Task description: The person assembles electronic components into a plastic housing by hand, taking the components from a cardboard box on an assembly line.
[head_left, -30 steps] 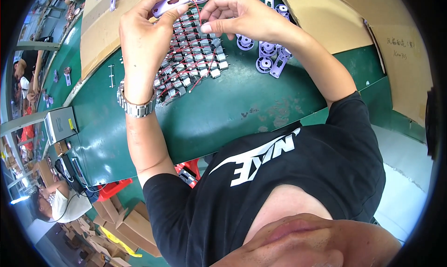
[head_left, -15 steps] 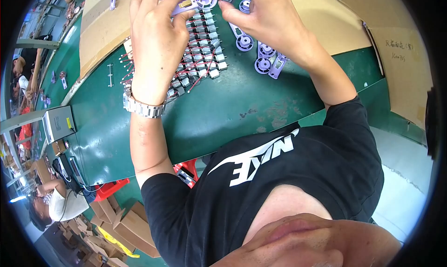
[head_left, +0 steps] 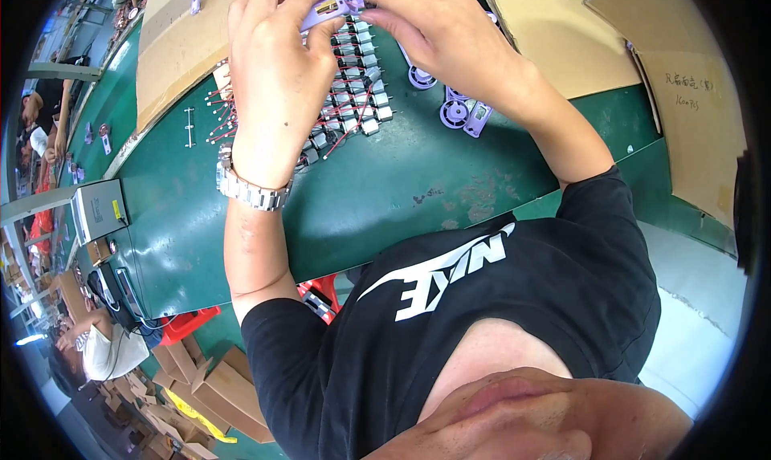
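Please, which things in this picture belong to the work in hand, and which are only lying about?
Probably in the work:
purple casing, held in the left hand, right hand at one end
grey motors with red wires
loose purple casings

Seemingly just lying about:
grey box
cardboard boxes
yellow strip

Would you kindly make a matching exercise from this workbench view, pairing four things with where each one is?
1. Purple casing
2. Silver watch
3. Small motors
4. Grey box

A. Near the left end of the green table
B. In rows in front of the person
C. Held in the left hand
D. Around the left wrist

Pairs: 1-C, 2-D, 3-B, 4-A
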Action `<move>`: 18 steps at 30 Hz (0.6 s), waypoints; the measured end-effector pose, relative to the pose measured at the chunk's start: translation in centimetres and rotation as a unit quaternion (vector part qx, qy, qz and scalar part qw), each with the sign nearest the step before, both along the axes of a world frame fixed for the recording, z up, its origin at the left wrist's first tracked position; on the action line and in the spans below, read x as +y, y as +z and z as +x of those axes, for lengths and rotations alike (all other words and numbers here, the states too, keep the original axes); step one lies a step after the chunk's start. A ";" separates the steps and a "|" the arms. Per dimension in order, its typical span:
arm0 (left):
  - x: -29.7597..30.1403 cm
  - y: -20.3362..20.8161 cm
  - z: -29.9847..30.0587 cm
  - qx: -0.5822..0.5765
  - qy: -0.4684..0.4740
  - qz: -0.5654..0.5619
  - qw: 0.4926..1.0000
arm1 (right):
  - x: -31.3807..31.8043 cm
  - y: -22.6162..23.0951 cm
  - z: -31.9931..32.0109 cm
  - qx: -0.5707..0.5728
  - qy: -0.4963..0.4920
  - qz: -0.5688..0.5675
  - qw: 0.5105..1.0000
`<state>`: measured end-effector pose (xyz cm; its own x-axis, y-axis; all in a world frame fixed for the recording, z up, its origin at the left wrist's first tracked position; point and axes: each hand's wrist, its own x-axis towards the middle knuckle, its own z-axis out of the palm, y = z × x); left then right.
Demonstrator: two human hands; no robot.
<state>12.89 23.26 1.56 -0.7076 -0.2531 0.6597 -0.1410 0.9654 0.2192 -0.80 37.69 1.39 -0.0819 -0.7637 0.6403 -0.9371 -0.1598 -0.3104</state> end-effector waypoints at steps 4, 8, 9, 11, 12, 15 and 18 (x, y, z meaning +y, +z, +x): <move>0.9 0.0 0.0 0.004 -0.011 0.010 1.000 | -1.5 -0.9 -1.4 0.072 -0.016 -0.154 0.985; 1.2 0.1 0.0 0.001 -0.003 0.026 1.000 | -1.2 -0.5 -1.7 0.083 0.025 -0.169 0.982; 1.3 0.2 0.1 0.004 -0.002 0.032 0.999 | -0.8 -0.2 -1.4 0.083 0.025 -0.168 0.982; 1.4 0.3 0.3 0.008 -0.002 0.041 0.999 | -0.3 0.5 -0.7 -0.109 -0.003 -0.024 0.994; 1.5 0.3 0.3 0.012 -0.002 0.049 0.999 | -0.7 0.0 -1.0 -0.108 -0.002 -0.023 0.994; 1.6 0.5 0.4 0.020 -0.006 0.044 0.999 | -1.6 -1.1 -1.9 -0.014 0.087 -0.179 0.980; 1.4 0.2 0.4 0.017 -0.002 0.039 0.999 | -1.8 -1.6 -2.5 0.011 0.074 -0.169 0.983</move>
<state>13.27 24.66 1.77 -0.6863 -0.3021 0.6616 -0.1282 0.9457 0.2988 -3.33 35.92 -0.25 0.0311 -0.5088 0.8603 -0.9020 -0.3852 -0.1952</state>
